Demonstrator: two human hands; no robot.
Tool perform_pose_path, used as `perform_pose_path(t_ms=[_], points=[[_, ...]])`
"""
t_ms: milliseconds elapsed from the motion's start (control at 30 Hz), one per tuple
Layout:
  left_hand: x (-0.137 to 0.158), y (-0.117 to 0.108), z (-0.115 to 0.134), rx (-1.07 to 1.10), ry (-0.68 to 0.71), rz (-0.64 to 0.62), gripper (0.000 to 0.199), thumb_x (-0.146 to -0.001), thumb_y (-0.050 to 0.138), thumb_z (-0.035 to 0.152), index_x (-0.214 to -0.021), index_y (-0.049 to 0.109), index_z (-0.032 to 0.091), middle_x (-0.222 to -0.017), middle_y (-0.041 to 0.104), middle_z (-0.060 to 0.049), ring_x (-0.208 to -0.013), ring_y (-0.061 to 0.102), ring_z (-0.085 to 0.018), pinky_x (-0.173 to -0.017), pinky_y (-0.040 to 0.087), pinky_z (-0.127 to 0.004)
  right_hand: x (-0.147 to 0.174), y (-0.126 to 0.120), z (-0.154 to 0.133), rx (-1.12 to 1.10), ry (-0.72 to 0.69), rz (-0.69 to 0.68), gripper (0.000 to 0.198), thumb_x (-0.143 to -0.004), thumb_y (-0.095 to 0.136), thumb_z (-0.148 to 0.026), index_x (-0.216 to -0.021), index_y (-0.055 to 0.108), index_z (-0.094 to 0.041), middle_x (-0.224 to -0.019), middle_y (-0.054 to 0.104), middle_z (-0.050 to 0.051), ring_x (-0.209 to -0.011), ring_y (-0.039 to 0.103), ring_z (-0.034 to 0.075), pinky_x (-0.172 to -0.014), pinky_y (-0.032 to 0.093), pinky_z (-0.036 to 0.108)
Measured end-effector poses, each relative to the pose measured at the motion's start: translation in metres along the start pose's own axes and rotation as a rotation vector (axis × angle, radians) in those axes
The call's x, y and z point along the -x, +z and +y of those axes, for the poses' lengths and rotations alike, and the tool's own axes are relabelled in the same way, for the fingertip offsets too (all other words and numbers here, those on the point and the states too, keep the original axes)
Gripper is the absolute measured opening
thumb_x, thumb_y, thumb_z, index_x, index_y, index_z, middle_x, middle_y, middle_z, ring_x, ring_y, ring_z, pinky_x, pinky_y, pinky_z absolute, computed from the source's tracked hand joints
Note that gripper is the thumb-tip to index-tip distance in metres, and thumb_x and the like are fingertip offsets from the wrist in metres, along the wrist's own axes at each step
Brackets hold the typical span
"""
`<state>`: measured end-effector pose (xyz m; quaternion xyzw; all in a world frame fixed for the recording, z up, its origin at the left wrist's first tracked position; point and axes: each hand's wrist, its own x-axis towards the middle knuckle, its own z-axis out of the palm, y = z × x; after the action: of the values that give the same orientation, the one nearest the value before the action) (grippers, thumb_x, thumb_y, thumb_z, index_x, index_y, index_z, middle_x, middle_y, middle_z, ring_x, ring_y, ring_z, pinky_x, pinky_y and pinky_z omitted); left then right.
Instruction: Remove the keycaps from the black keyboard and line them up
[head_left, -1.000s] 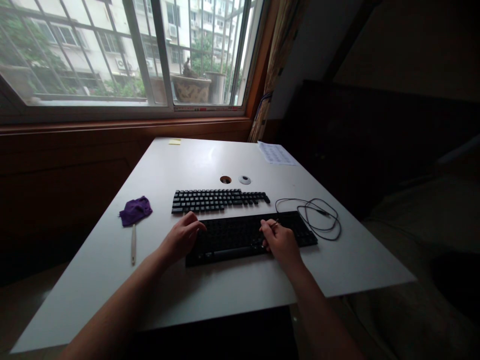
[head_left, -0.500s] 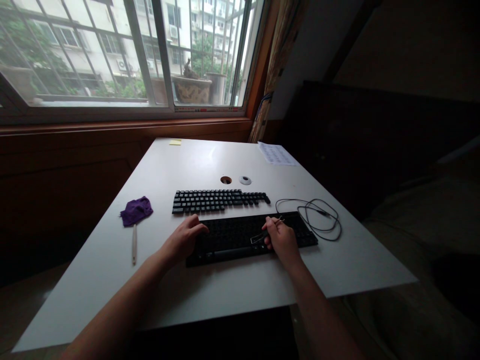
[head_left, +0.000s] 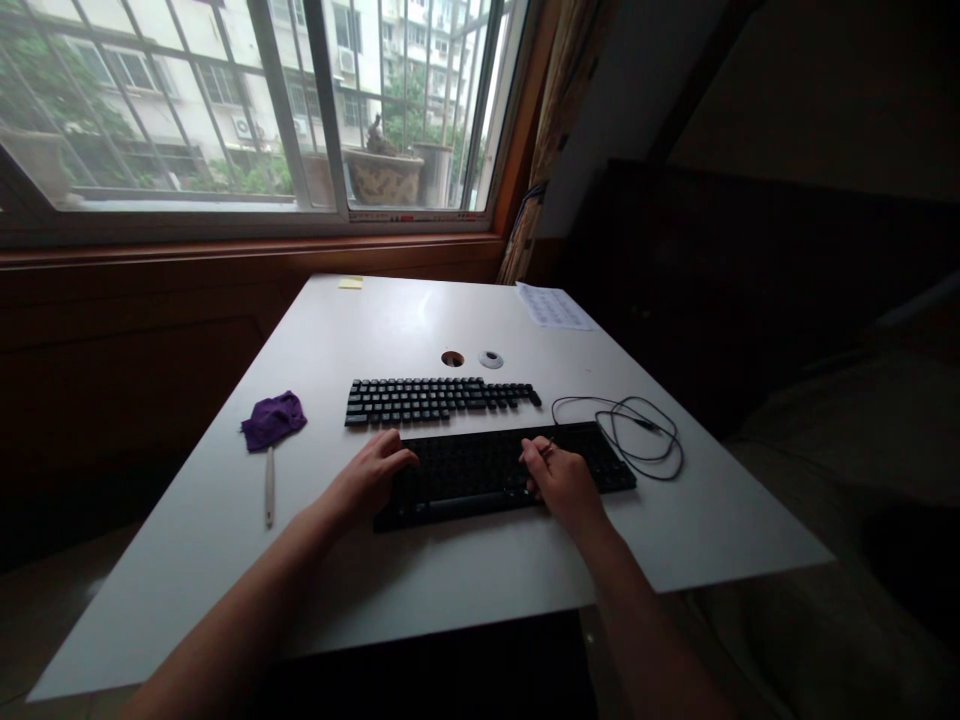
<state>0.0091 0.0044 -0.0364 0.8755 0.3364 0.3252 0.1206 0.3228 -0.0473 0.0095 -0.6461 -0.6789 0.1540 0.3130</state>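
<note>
A black keyboard (head_left: 465, 470) lies across the front half of the table, most of its keycaps off. My left hand (head_left: 373, 468) grips its left end, thumb on top and fingers along the edge. Over the right part of the keyboard, my right hand (head_left: 556, 478) is closed around a thin wire keycap puller (head_left: 553, 441); only a bit of it shows above the fingers, and its lower end is hard to make out against the black. Behind the keyboard, loose black keycaps (head_left: 405, 399) are laid out in rows, in keyboard order.
A coiled black cable (head_left: 649, 440) lies at the right. To the left are a purple cloth (head_left: 274, 420) and a pale-handled brush-like tool (head_left: 269, 490). Farther back sit a round cable hole (head_left: 452, 359), its grey cover (head_left: 490, 359), a printed sheet (head_left: 555, 308) and yellow notes (head_left: 350, 284).
My right hand has turned slightly and the puller's wire loop, visible before below the fingers, no longer stands out. My left hand stays on the keyboard's left end.
</note>
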Motion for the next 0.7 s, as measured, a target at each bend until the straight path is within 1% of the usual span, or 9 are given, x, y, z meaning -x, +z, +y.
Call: perform_pose_path(t_ms=[67,133,300,533,633,700], points=[[0.0,0.001,-0.001,-0.005,0.005,-0.004,0.039,-0.079,0.046,-0.002,-0.097,0.07,0.023,-0.085,0.051,-0.005,-0.077,0.048,-0.019,-0.068,0.043,-0.031,-0.001,-0.001,0.004,-0.123,0.073,-0.011,0.046,-0.099,0.035,-0.056,-0.078,0.059,-0.023,-0.048,0.058,-0.003,-0.041,0.058,0.016,-0.047,0.042,0.024],[0.001,0.002,-0.003,-0.006,0.013,-0.01,0.039,-0.08,0.045,-0.002,-0.097,0.07,0.023,-0.085,0.051,-0.005,-0.077,0.048,-0.019,-0.068,0.043,-0.031,-0.001,-0.001,0.006,-0.18,0.096,-0.012,0.046,-0.098,0.037,-0.057,-0.077,0.058,-0.022,-0.047,0.057,-0.003,-0.039,0.057,0.015,-0.044,0.042,0.023],[0.001,0.004,-0.004,-0.029,0.028,-0.029,0.042,-0.08,0.042,-0.005,-0.098,0.068,0.023,-0.085,0.049,-0.005,-0.079,0.048,-0.02,-0.069,0.043,-0.031,-0.004,0.003,0.005,-0.244,0.117,0.01,0.046,-0.097,0.038,-0.058,-0.076,0.057,-0.022,-0.046,0.055,-0.004,-0.037,0.056,0.014,-0.041,0.041,0.022],[0.001,0.004,-0.004,-0.016,0.027,-0.041,0.042,-0.079,0.044,-0.005,-0.098,0.069,0.023,-0.085,0.049,-0.005,-0.079,0.048,-0.02,-0.07,0.042,-0.031,-0.005,0.007,0.019,-0.275,0.196,0.064,0.05,-0.095,0.038,-0.062,-0.076,0.059,-0.021,-0.046,0.056,-0.003,-0.037,0.054,0.015,-0.041,0.041,0.023],[0.001,0.003,-0.003,-0.016,0.029,-0.042,0.043,-0.079,0.043,-0.005,-0.098,0.068,0.024,-0.085,0.049,-0.005,-0.08,0.048,-0.02,-0.071,0.043,-0.031,-0.002,0.004,0.018,-0.213,0.151,0.054,0.049,-0.097,0.036,-0.06,-0.077,0.059,-0.022,-0.046,0.056,-0.003,-0.039,0.056,0.015,-0.044,0.041,0.024],[0.001,0.002,-0.002,-0.014,0.029,-0.035,0.043,-0.078,0.043,-0.006,-0.097,0.069,0.024,-0.085,0.049,-0.005,-0.079,0.048,-0.02,-0.07,0.043,-0.031,0.0,0.002,0.012,-0.101,0.056,0.034,0.047,-0.1,0.034,-0.056,-0.077,0.058,-0.022,-0.048,0.057,-0.002,-0.044,0.059,0.016,-0.05,0.042,0.024]])
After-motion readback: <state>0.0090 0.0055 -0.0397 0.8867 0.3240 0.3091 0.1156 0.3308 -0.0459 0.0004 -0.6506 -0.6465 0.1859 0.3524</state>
